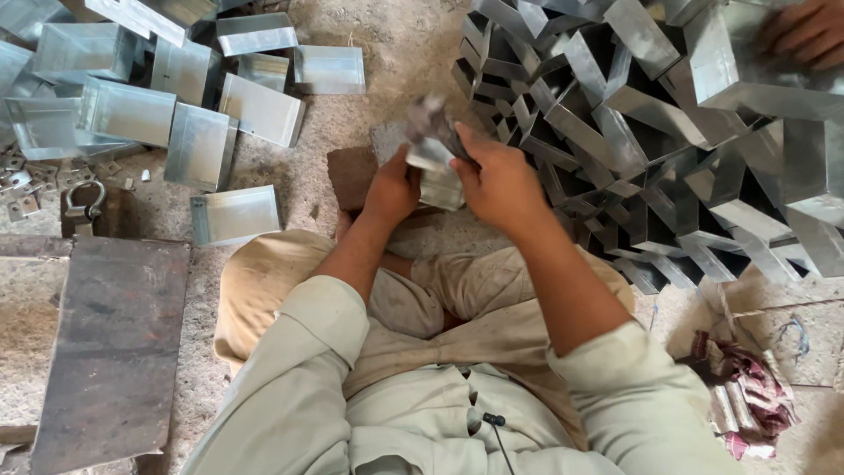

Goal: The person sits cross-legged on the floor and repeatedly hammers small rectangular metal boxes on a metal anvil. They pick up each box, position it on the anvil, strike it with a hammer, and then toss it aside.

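Left hand [393,189]: fingers clamped on a small folded metal piece [437,167], held above the lap.
Right hand [497,180]: gripping the same piece (blurred).
Done: stacked bent channels [651,132], right.
Left: flat sheets [202,105], floor.

dull grey sheet-metal boxes [668,132], faintly shiny; rough, gritty concrete floor [396,44]; matt beige cloth sleeves [308,369]; rusty flat steel plate [114,343].

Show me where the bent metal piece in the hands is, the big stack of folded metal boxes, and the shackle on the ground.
bent metal piece [437,167], head view, on its shiny lower part between the hands.
stack of folded metal boxes [668,141], head view, on a middle box's wall.
shackle [84,204], head view, on its curved loop.
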